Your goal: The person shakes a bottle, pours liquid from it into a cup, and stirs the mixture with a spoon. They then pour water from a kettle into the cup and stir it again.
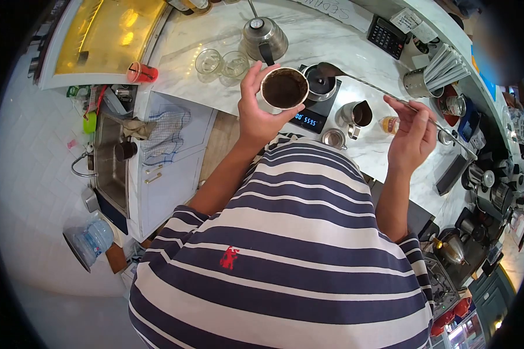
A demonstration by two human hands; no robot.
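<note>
My left hand (259,113) is closed around a cup (284,88) with dark brown, coffee-like contents, held above the counter's front edge. My right hand (412,131) grips the handle of a long spoon (378,87). The spoon's dark bowl hangs over the rim of a metal vessel (322,96) with a dark inside. That vessel stands on a black digital scale (306,120) with lit blue digits. Close by are a small steel pitcher (348,112) and a small metal-rimmed cup (333,138). A small amber jar (389,124) sits beside my right hand.
Behind the cup stand a steel gooseneck kettle (268,38) and two clear glasses (208,63). A calculator (386,36) and a metal can of wrapped straws (416,82) are at the back right. To the left are a red cup (141,72) and a sink (112,168).
</note>
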